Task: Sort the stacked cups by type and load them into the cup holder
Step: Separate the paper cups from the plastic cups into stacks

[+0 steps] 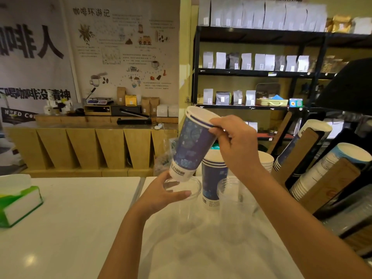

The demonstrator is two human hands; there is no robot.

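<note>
Blue paper cups (194, 143), two or more nested, tilted with the white rims up and to the right, held in the air above the desk (76, 218) near its far edge. The right hand (231, 137) closes on the rims from the right, fingers curled over the lip, forearm running in from the lower right corner. The base of the nested cups, white with a band of small print too blurred to read, sits in the mouth of a clear plastic cup (186, 200) standing on the desk. The left hand (161, 195) wraps the clear cup's rim from the left, thumb lying along the near side. Just to the right stand a second blue paper cup stack (213, 184) and another clear cup stack (235, 202). At the desk's right edge, the cup holder (330, 184) with brown cardboard-coloured fronts carries slanted rows of paper cups. A green and white box (19, 204) lies at the left edge. The wall poster (120, 47) is headed 咖啡环游记; the banner (30, 43) beside it reads 咖啡人.
</note>
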